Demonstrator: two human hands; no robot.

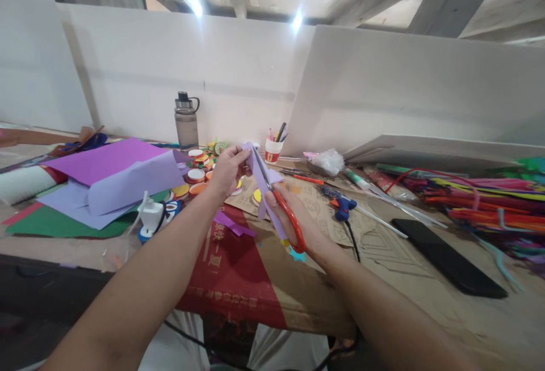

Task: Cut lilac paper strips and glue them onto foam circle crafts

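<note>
While lavender paper (257, 171) hangs from the left hand (228, 172) — the right (305, 212) grips scissors (297, 228).

At seven o'clock, we read the Chinese characters "一夏" on the red cardboard (238, 266); its smaller lower line is too blurred. Towards twelve, we cannot read the cup (273, 154)'s tiny label.

Left hand (229, 171) pinches lilac paper (256, 170); right hand (304, 214) grips scissors (297, 228).

Room at lower centre, over the cardboard (309, 300)! Right of centre, glue gun (344, 207) and cord (353, 239) block the way; left of centre, plug (151, 216) and bottle (186, 127) stand as obstacles.
</note>
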